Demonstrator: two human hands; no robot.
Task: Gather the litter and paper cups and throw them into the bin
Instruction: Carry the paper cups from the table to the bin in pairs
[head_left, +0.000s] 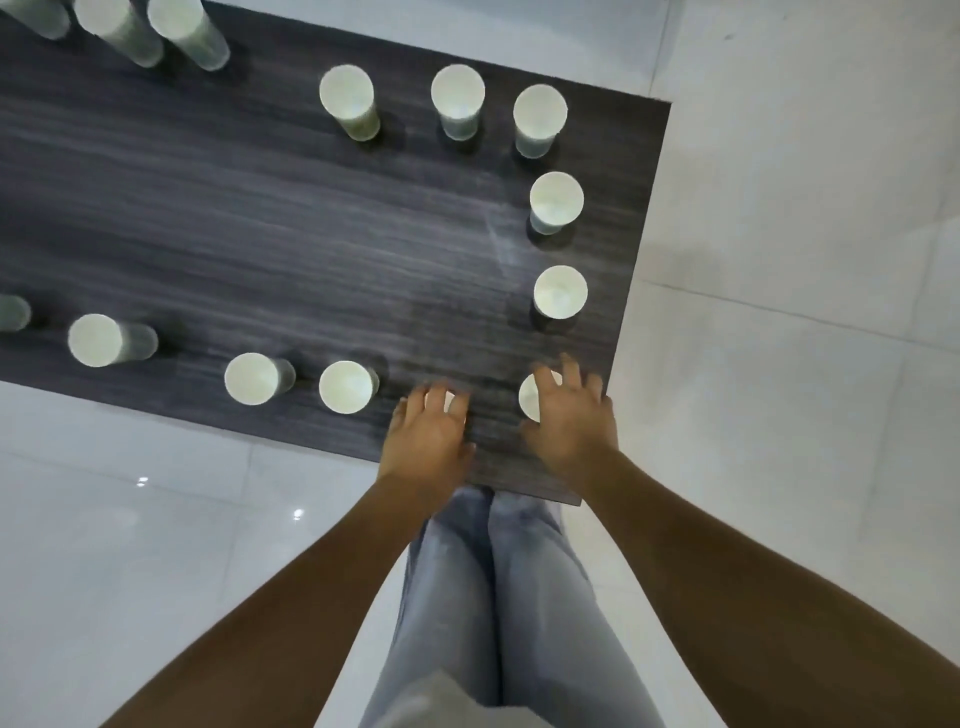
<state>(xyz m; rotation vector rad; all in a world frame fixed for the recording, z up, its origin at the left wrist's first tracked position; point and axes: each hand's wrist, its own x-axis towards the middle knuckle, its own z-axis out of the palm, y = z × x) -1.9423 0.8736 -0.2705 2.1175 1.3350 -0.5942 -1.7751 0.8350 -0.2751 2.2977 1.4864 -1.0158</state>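
Your right hand (571, 415) has spread fingers (546, 384) draped over a paper cup (530, 400) at the tabletop's (260, 234) 4 o'clock corner. Your left hand (428, 431) curls over another cup (439, 402); grip undetermined. Further cups (560, 291) line the edges.

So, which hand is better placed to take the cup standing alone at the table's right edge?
Probably the right hand: it is over the corner cup, directly below that cup along the same table edge. The left hand is farther left, over another cup.
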